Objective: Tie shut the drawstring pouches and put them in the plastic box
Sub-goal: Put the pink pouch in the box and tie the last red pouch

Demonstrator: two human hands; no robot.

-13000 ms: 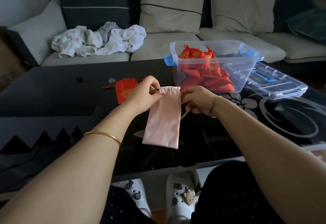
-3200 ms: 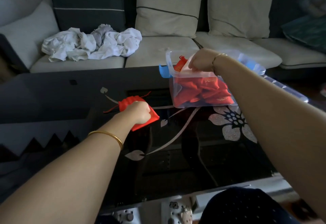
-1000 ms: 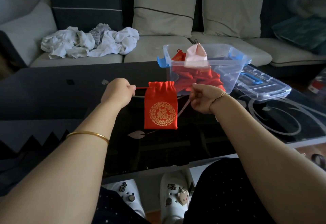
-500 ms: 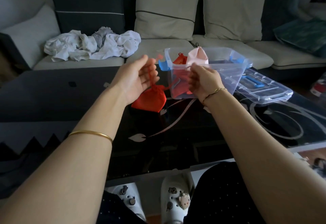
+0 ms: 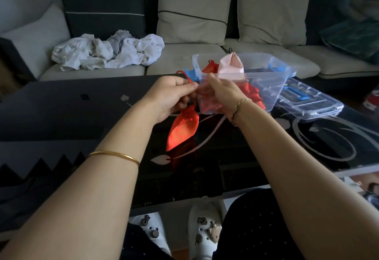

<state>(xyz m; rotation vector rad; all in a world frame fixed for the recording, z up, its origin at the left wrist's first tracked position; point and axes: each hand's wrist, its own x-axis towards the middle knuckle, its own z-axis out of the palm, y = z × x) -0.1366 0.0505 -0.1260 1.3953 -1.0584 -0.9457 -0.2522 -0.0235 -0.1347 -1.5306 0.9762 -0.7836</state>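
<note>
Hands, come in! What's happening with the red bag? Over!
Left hand and right hand pinch cords of the small red fabric drawstring pouch. Pouch not yet in the clear plastic box. Nothing blocking.

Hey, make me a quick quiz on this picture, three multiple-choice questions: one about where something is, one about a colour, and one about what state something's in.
1. Where is the pink pouch?
A. on the sofa
B. in the plastic box
C. on the floor

2. What colour are the box's clips?
A. red
B. white
C. blue

3. The mouth of the red pouch is:
A. wide open
B. folded flat
C. gathered shut

Answers:
1 B, it stands inside the box, poking above the rim.
2 C, a blue clip shows at each end of the box.
3 C, the fabric is bunched tight just below the left hand.
</note>
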